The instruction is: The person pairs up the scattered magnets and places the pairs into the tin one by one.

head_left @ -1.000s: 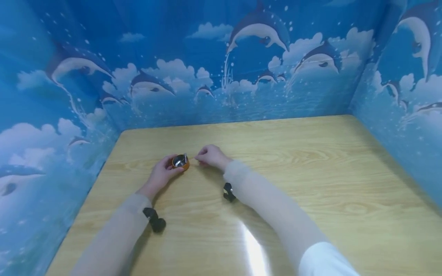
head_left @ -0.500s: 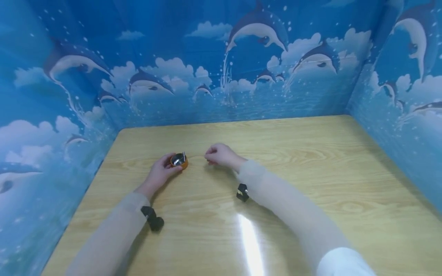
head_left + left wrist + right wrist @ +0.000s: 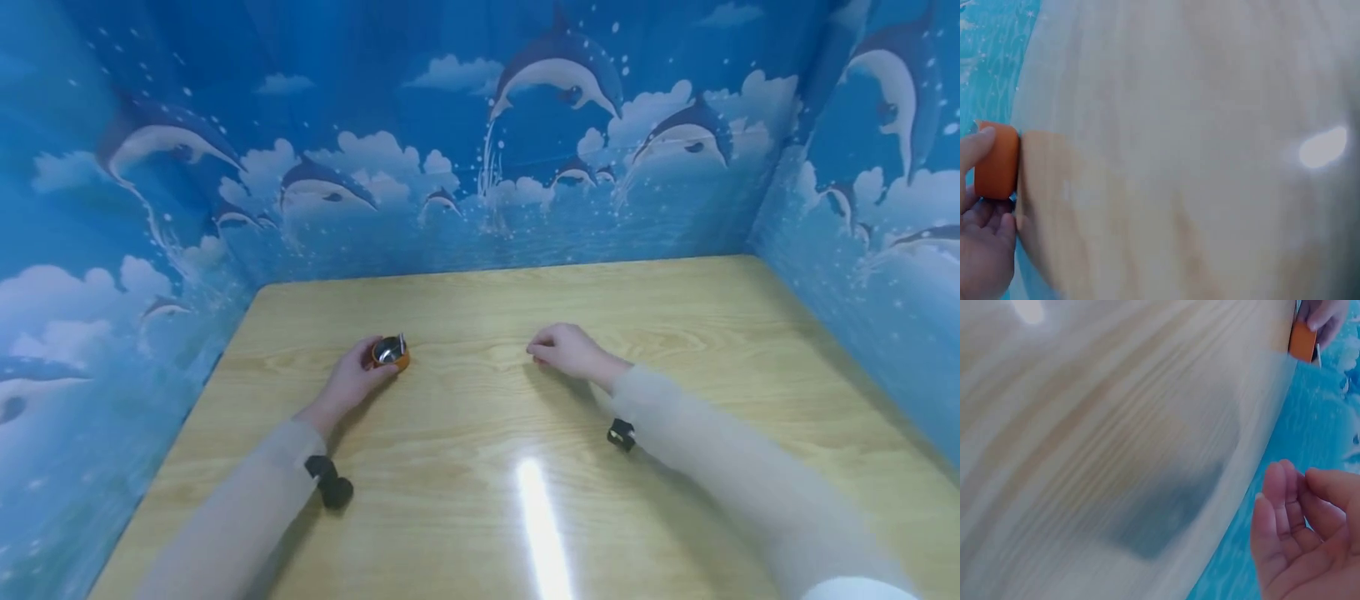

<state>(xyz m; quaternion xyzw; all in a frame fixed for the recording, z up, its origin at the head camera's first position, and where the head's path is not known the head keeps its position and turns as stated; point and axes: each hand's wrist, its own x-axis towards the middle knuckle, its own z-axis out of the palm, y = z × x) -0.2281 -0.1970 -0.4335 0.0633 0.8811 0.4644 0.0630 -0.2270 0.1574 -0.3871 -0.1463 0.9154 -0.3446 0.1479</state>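
A small round orange bowl (image 3: 402, 362) with a shiny metal inside sits at the left of the table. Against its inner rim leans a short silvery stick-like piece (image 3: 401, 342). My left hand (image 3: 348, 383) grips the bowl from the left, fingers behind and thumb in front. In the left wrist view, the thumb presses the orange wall (image 3: 999, 165). My right hand (image 3: 573, 352) is well to the right, just above the table. Its fingers curve loosely, thumb close to the index finger; nothing shows between them in the right wrist view, where the hand (image 3: 1300, 534) faces palm in.
The wood-grain table (image 3: 465, 433) reaches back to a blue dolphin-print curtain (image 3: 480, 225), which also hangs along both sides. Black wrist mounts (image 3: 330, 483) stick out below both sleeves. A bright light reflection lies on the tabletop's front middle.
My right hand has moved away from the bowl, far to the right across the table. The left hand and the bowl have stayed in place.
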